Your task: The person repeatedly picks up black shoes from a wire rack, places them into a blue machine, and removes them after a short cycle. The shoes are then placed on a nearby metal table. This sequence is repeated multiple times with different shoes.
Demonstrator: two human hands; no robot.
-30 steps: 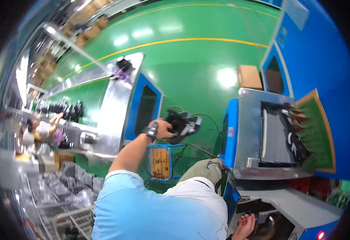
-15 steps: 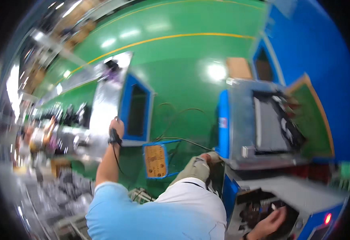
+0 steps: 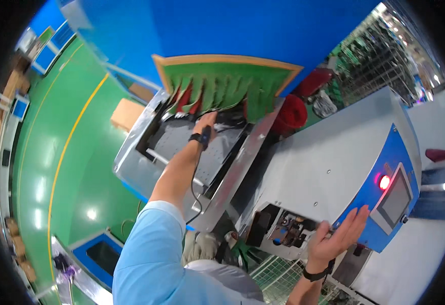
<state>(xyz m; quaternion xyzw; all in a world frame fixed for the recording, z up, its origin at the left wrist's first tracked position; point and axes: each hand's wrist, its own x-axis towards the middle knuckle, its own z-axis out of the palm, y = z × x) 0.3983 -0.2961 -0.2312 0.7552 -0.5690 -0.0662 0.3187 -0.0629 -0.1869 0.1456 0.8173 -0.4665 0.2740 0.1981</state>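
Note:
My left hand [image 3: 205,122] is stretched out over the dark belt [image 3: 179,142] of a grey conveyor machine [image 3: 131,152]. It reaches the mouth under a green strip curtain [image 3: 222,89], against a black item [image 3: 228,120] lying there. Its fingers are hidden, so a grip cannot be judged. A black band with a thin cable sits on that wrist. My right hand [image 3: 337,236] lies flat with spread fingers on the blue front edge of a grey box-shaped machine [image 3: 324,152]. It rests beside a small screen [image 3: 395,201] and a lit red lamp [image 3: 384,182].
An opening with dark parts [image 3: 283,231] shows in the grey machine's front, left of my right hand. A wire mesh basket [image 3: 278,274] stands below. A cardboard box [image 3: 126,114] sits on the green floor [image 3: 80,168]. A red object [image 3: 291,114] lies behind the conveyor.
The view has swung right from the green floor to the two machines. My left arm moved from the grey panel to the conveyor mouth. My right hand rose onto the machine's blue front.

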